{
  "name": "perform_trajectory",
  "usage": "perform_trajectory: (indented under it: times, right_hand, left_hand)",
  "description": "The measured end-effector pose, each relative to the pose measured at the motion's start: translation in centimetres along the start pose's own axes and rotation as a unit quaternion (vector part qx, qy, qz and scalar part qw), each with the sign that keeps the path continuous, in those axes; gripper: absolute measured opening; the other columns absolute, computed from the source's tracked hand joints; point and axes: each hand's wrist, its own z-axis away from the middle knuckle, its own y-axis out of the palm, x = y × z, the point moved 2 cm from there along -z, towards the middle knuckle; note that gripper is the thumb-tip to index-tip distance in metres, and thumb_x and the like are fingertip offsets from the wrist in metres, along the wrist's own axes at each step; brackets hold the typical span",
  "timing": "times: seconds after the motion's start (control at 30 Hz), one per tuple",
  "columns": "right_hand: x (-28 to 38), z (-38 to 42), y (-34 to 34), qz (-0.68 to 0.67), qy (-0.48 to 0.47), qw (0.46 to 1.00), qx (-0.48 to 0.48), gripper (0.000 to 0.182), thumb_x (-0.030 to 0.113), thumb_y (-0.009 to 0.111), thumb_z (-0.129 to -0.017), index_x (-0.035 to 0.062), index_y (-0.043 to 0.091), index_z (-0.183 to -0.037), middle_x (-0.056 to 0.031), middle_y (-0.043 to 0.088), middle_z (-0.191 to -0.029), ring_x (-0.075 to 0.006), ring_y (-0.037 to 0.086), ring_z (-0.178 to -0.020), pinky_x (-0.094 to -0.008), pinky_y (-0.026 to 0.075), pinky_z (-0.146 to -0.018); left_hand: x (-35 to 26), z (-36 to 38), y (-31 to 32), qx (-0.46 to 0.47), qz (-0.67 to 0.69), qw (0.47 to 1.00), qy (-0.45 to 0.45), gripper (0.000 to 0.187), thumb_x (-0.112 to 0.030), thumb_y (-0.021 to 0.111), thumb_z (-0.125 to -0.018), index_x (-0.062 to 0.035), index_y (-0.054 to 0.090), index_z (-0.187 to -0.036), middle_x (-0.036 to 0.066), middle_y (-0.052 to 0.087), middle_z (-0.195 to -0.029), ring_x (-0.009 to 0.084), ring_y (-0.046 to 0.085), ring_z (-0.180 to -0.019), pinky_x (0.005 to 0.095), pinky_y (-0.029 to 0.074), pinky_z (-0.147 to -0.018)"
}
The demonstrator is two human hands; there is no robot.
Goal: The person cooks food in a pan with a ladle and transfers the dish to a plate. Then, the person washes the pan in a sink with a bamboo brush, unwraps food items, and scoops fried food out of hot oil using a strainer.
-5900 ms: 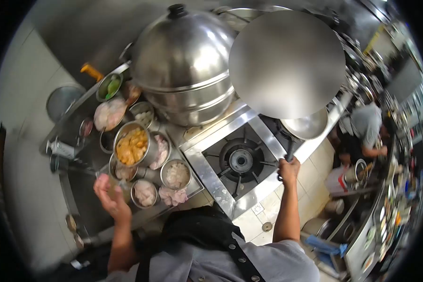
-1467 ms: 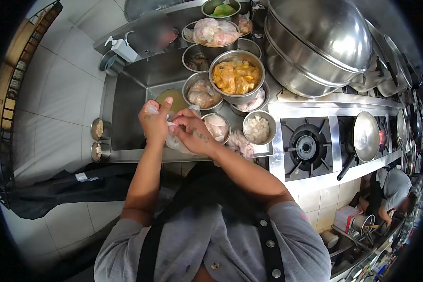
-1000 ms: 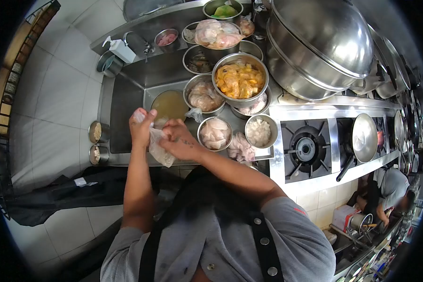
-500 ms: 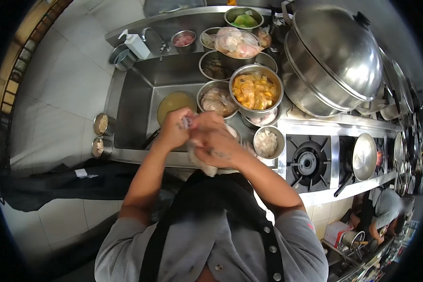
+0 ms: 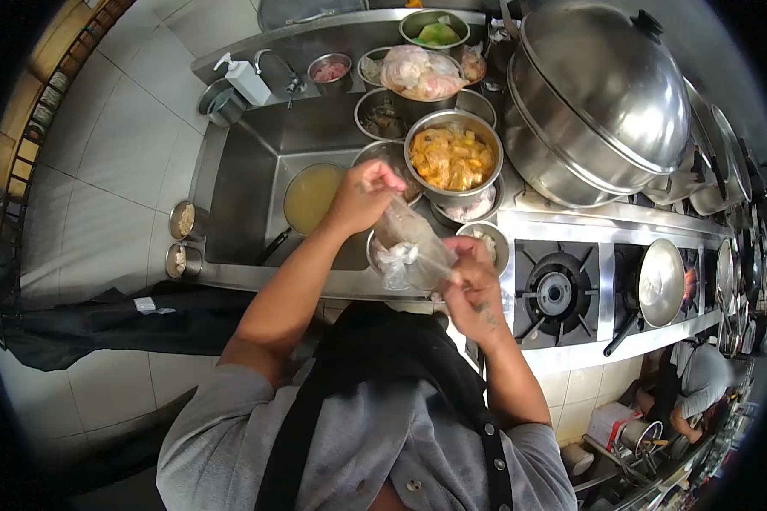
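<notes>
A clear plastic bag [image 5: 416,243] is stretched between my two hands over the sink's front edge, with pale contents showing through it. My left hand [image 5: 365,194] pinches its upper left edge. At its lower right, my right hand [image 5: 473,285] grips the film with fingers closed. Just beyond the bag stands a steel bowl of orange marinated meat [image 5: 452,159], stacked on another bowl of pale meat [image 5: 477,209]. A bowl of white pieces [image 5: 484,243] is partly hidden behind my right hand. Left of my left hand, a round pan of yellowish liquid [image 5: 309,198] sits in the sink.
The steel sink [image 5: 240,183] has a soap bottle [image 5: 247,83] and tap [image 5: 293,83] behind it. A large domed steamer [image 5: 601,102] stands at the back right. Gas burners [image 5: 556,294] and a frying pan [image 5: 660,283] are to the right. A crouching person [image 5: 699,383] is at the far right.
My hands were close together, blurred, at the bag; now they are spread apart, the right one farther right and lower. The bag is drawn out between them.
</notes>
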Motion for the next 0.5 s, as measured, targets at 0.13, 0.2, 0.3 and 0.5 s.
perform_trajectory:
  times: [0.13, 0.2, 0.3, 0.5]
  right_hand:
    - [-1.2, 1.3, -3.1, -0.063, 0.153, 0.979, -0.121, 0.01, 0.003, 0.051, -0.08, 0.0017, 0.05, -0.07, -0.0141, 0.057, -0.101, -0.0185, 0.052, -0.093, -0.0296, 0.04, -0.083]
    - [-3.1, 2.3, -4.3, -0.188, 0.227, 0.931, -0.218, 0.008, 0.004, 0.05, -0.083, 0.0045, 0.051, -0.075, -0.0079, 0.058, -0.095, -0.0102, 0.05, -0.076, -0.0235, 0.041, -0.069]
    - [-5.8, 4.2, -6.0, -0.25, 0.352, 0.856, -0.283, 0.005, 0.011, 0.054, -0.087, 0.007, 0.053, -0.084, -0.0023, 0.058, -0.087, -0.009, 0.054, -0.076, -0.023, 0.044, -0.068]
    - [-6.1, 4.9, -6.9, -0.156, 0.308, 0.92, -0.184, 0.048, 0.013, 0.071, -0.077, 0.003, 0.045, -0.117, -0.0078, 0.055, -0.105, -0.0162, 0.054, -0.095, -0.0297, 0.045, -0.083]
  left_hand:
    - [1.2, 1.3, 3.2, 0.112, 0.08, 0.986, -0.097, 0.01, -0.012, 0.054, -0.086, -0.0061, 0.056, -0.093, 0.006, 0.063, -0.091, 0.0139, 0.06, -0.083, 0.0287, 0.046, -0.081]
    - [3.7, 2.5, 5.2, 0.144, 0.078, 0.977, -0.138, 0.023, -0.025, 0.057, -0.088, -0.0079, 0.058, -0.104, 0.003, 0.06, -0.095, 0.0124, 0.06, -0.081, 0.0274, 0.05, -0.071]
    - [1.0, 4.5, 7.5, 0.206, 0.173, 0.916, -0.296, 0.036, -0.031, 0.06, -0.088, -0.0079, 0.054, -0.114, 0.002, 0.059, -0.101, 0.0097, 0.059, -0.079, 0.0242, 0.05, -0.056]
    - [1.8, 4.8, 9.3, 0.26, 0.1, 0.937, -0.211, 0.073, -0.011, 0.076, -0.072, -0.0059, 0.039, -0.135, 0.008, 0.06, -0.103, 0.0096, 0.059, -0.07, 0.0232, 0.048, -0.045]
